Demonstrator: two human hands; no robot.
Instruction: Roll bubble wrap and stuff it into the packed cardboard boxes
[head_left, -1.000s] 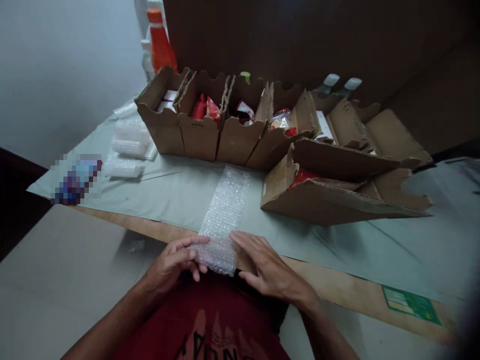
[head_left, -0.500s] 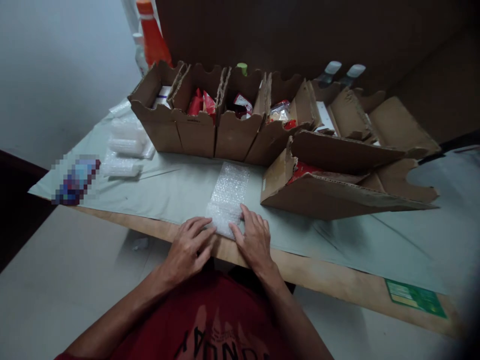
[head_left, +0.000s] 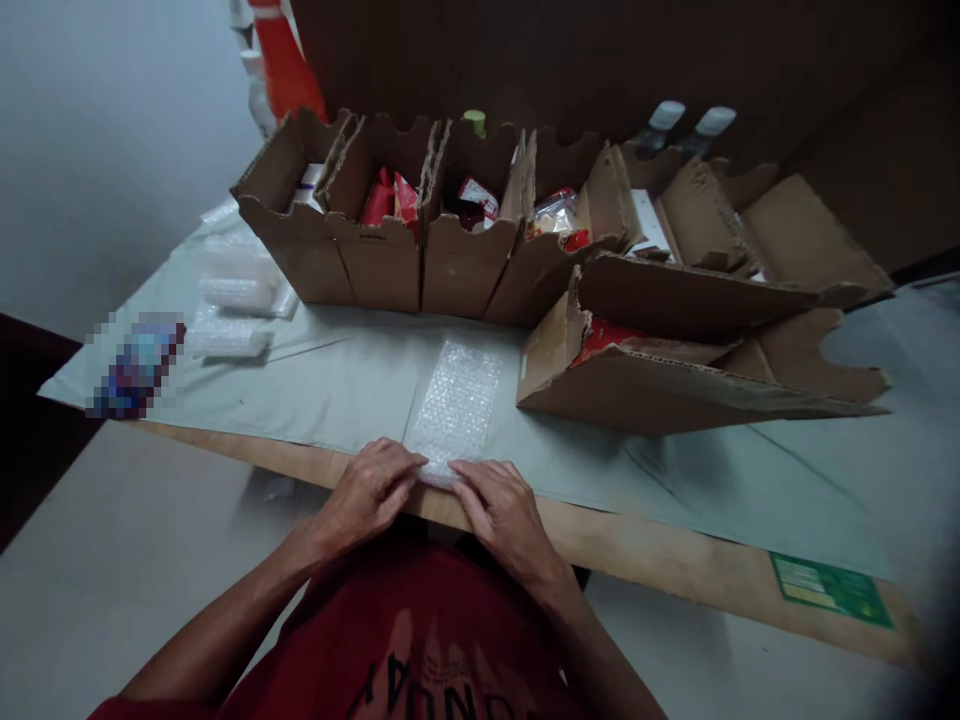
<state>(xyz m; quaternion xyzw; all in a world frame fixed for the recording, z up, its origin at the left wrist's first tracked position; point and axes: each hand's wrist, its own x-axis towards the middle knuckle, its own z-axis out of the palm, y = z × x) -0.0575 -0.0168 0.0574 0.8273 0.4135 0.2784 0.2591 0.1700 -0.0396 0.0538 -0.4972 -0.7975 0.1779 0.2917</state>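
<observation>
A sheet of bubble wrap [head_left: 459, 395] lies on the cloth-covered table, its near end rolled or folded into a thick bundle at the table's front edge. My left hand [head_left: 375, 485] grips the left end of that bundle between thumb and fingers. On its right end, my right hand [head_left: 495, 495] closes in the same way, fingertips on top and thumb nearer my body. Whatever may lie inside the roll is hidden. The flat part of the sheet stretches away from both hands toward the cardboard boxes.
Several open cardboard boxes [head_left: 382, 265] with packets stand in a row behind. Another cardboard box [head_left: 660, 390] lies to the right. Bubble-wrapped bundles [head_left: 232, 295] and a blurred-out item [head_left: 139, 370] are at left. Bottles [head_left: 289, 70] rise behind the boxes.
Both hands have closed on the near end of the bubble wrap. The folded part is now a narrower roll at the table edge, and more flat sheet shows beyond it. The view has shifted slightly.
</observation>
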